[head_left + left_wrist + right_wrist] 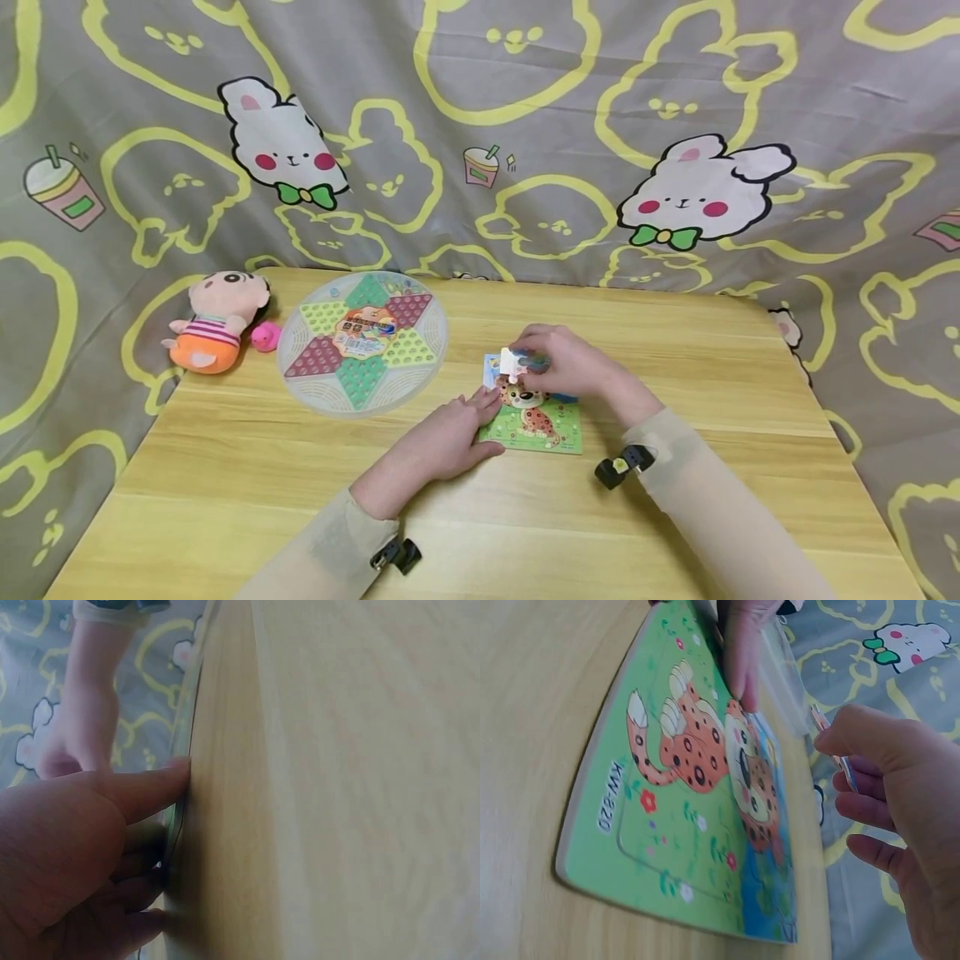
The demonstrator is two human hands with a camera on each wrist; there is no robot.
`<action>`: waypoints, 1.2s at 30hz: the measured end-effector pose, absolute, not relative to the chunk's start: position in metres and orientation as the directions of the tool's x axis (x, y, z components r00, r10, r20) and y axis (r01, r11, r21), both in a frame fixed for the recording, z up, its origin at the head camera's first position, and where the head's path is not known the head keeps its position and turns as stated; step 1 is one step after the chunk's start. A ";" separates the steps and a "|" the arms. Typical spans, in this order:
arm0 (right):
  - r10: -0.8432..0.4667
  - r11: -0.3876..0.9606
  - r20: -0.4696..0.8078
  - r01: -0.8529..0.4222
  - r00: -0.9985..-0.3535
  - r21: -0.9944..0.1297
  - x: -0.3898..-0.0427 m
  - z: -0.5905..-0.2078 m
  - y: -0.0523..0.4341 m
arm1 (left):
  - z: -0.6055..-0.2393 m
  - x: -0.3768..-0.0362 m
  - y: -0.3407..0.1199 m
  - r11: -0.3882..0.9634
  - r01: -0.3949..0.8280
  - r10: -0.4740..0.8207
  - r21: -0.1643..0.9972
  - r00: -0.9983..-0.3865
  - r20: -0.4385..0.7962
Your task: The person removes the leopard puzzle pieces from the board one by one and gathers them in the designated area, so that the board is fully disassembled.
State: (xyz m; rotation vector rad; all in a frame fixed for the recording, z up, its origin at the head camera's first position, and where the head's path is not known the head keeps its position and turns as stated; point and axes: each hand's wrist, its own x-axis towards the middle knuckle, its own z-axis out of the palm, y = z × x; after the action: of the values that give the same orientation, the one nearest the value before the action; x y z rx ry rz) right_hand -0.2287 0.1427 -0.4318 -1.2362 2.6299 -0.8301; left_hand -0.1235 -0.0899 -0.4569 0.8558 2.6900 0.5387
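A jigsaw puzzle (566, 429) with a spotted cartoon leopard on green grass and blue sky lies flat on the table. My left hand (456, 437) rests along its left side, fingers laid on the picture and thumb at the lower left edge. In the left wrist view the left thumb (154, 791) touches the puzzle's rim. Over the upper part of the puzzle, my right hand (566, 362) pinches a small puzzle piece (511, 364), its white side showing in the head view. Seen from the right wrist, the piece (850, 774) is held between thumb and fingers, raised off the board.
To the left on the wooden table (300, 483) lies a round Chinese checkers board (431, 379). Beyond it are a small pink toy (266, 337) and a plush doll (213, 321) in orange shorts. A patterned grey curtain (450, 225) hangs behind the table.
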 end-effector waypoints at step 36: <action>-0.648 0.590 0.204 -0.653 -0.734 -0.475 -0.197 -0.417 0.259 | -0.457 -0.123 -0.090 0.756 0.491 0.596 0.433 -0.790 -0.145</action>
State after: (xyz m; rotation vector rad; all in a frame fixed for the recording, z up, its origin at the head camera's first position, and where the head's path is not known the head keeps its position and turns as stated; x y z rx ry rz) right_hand -0.1966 0.2588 -0.4165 -1.1500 2.8093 -0.8455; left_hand -0.1227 -0.0903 -0.4573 0.8480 2.6800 0.5499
